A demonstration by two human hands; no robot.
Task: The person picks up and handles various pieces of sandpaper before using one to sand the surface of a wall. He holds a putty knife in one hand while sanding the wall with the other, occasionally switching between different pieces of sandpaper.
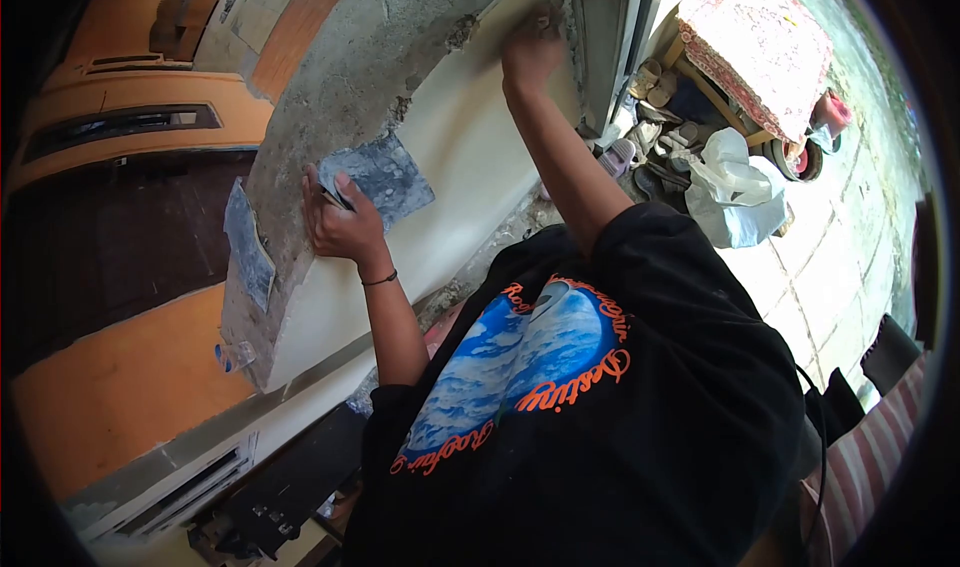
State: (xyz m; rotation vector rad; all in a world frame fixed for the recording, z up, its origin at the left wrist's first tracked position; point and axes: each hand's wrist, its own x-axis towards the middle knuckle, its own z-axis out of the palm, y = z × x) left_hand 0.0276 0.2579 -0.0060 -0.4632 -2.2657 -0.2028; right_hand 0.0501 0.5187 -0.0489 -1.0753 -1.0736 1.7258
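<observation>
My left hand [342,217] is wrapped round the edge of a grey, stained flat sheet [385,179], thumb on its face, against a rough concrete ledge [340,97]. A dark band circles that wrist. Farther up, my right hand [532,52] is at the top end of the smooth cream surface [460,132] beside the ledge. Motion smears its fingers, and what they hold, if anything, cannot be made out. Another grey piece [248,247] lies on the ledge's left edge.
A door frame [605,57] stands right of my right hand. Beyond it are a patterned cloth-covered table [755,47], a pile of shoes [665,142] and a white plastic bag [740,192]. At lower left is a dark bench-like object [290,482].
</observation>
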